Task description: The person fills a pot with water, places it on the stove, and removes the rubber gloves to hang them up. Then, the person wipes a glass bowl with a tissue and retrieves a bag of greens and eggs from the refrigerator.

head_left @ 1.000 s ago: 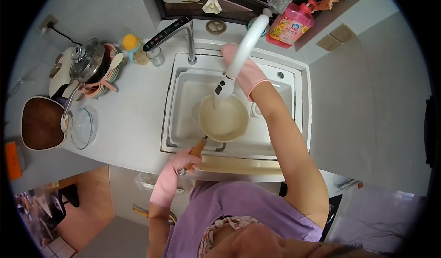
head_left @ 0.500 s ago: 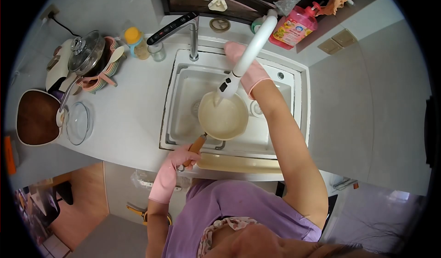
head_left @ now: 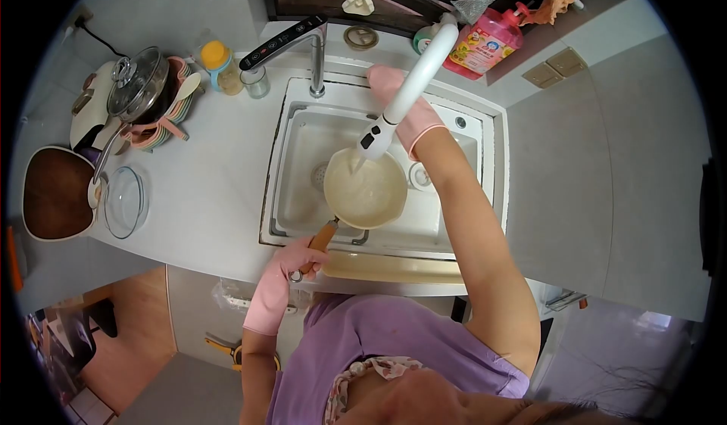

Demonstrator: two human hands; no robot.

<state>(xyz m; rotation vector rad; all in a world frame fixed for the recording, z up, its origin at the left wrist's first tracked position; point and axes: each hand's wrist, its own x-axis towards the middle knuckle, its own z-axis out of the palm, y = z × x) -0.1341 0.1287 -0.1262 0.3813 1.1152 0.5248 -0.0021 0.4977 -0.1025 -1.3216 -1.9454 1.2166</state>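
My left hand (head_left: 297, 260), in a pink rubber glove, is closed round the wooden handle (head_left: 323, 236) of a cream pan (head_left: 366, 192). The pan is over the white sink (head_left: 297, 205), its inside facing up, and water runs into it from the white faucet (head_left: 413, 84). Also gloved in pink, my right hand (head_left: 388, 84) reaches to the back of the sink beside the faucet's base. The white spout partly covers it and its fingers are not clearly visible, so what it touches is hidden.
Left on the counter (head_left: 204, 190) are a glass bowl (head_left: 125, 202), a lidded pan (head_left: 140, 88), a yellow-capped bottle (head_left: 220, 68) and a glass (head_left: 256, 83). A slim chrome tap (head_left: 317, 65) rises behind the sink. Pink soap (head_left: 483, 45) stands at the back right.
The view has shifted slightly, moving the counter items a little to the left. My left hand still grips the pan handle, and my right hand stays at the back of the sink.
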